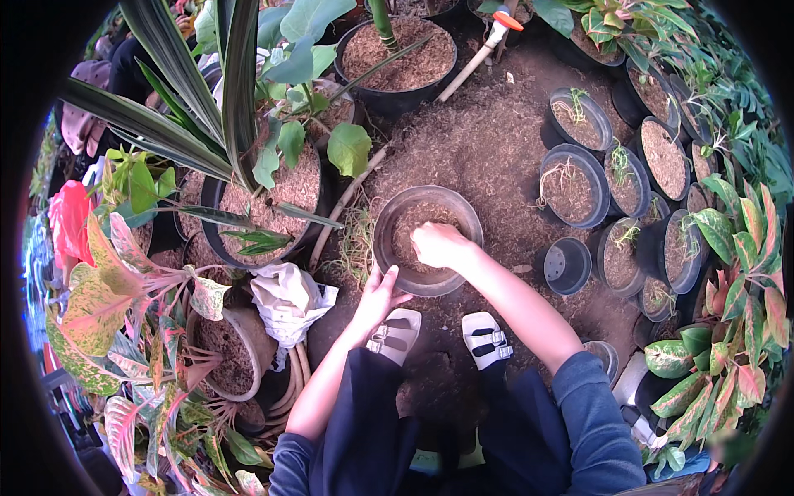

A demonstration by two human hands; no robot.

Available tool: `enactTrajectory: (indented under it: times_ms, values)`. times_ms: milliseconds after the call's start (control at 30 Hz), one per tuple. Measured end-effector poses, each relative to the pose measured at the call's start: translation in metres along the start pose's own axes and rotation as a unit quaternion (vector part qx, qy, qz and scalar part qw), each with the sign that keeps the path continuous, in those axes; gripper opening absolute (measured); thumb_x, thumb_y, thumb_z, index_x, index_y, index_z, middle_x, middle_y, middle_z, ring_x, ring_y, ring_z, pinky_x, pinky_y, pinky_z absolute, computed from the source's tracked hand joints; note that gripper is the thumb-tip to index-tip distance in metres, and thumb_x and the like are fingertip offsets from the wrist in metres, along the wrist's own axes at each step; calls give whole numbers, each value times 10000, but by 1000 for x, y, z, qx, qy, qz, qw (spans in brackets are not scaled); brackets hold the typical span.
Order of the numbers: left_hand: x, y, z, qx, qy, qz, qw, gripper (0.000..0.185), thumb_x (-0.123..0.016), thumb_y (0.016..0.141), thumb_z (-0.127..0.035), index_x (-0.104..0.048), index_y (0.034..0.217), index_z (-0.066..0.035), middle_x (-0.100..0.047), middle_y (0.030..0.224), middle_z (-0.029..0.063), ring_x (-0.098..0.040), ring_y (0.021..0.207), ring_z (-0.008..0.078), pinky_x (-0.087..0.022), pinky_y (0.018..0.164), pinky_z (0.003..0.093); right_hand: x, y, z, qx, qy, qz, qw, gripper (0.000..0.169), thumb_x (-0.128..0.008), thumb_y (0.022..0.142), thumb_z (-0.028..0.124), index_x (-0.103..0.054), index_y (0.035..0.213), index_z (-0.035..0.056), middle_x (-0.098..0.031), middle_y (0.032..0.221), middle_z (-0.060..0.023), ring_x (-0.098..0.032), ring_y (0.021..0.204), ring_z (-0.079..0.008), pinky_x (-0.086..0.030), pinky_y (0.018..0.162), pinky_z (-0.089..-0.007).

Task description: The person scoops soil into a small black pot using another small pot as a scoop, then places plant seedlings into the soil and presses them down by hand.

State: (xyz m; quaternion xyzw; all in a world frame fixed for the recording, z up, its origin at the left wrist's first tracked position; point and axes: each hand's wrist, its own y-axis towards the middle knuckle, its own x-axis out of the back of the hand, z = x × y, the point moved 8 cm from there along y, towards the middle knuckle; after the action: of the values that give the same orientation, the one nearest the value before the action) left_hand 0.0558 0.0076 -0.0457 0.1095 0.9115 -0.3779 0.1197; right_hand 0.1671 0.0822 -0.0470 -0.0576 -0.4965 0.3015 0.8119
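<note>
A round dark plastic plant pot (427,286) stands on the ground in front of my feet, partly filled with brown, fibrous potting mix (406,239). My left hand (376,299) holds the pot at its near left side, thumb up by the rim and fingers along the lower wall. Inside the pot is my right hand (439,245), knuckles up and fingers curled down against the mix. Its fingertips are hidden, so whether they grip anything is unclear. Just left of the pot lies a heap of thin, grass-like green plants (356,245).
Several black pots with drooping seedlings (572,186) stand at right, beside an unfilled pot (566,266). Large potted plants (273,204) crowd the left, near a crumpled white sack (291,301). A pipe with an orange-handled tap (505,20) rises behind. Another person (127,71) is at upper left.
</note>
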Motion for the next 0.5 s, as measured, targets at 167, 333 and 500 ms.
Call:
enactTrajectory:
  times_ms: [167, 333, 500]
  values:
    - [11, 3, -4, 1, 82, 7, 997, 499, -466, 901, -277, -257, 1331, -136, -426, 1221, 47, -508, 1024, 155, -495, 765, 303, -4, 9, -7, -20, 7, 10, 1000, 170, -513, 717, 86, -540, 825, -42, -591, 722, -195, -594, 738, -360, -484, 654, -437]
    - [15, 2, -3, -4, 112, 46, 993, 472, -483, 893, -280, -307, 1304, -129, -485, 1111, 22, -532, 911, 122, -452, 738, 274, 16, 11, -2, -35, 54, -107, 992, 166, -505, 725, 89, -530, 827, -39, -593, 775, -202, -588, 753, -369, -475, 658, -445]
    - [20, 3, -1, -14, 143, 49, 988, 420, -515, 877, -275, -375, 1232, -99, -516, 1018, 23, -539, 842, 111, -436, 714, 268, -4, 17, 19, -23, 83, -50, 995, 144, -494, 731, 83, -535, 806, -33, -584, 809, -212, -588, 758, -362, -477, 667, -445]
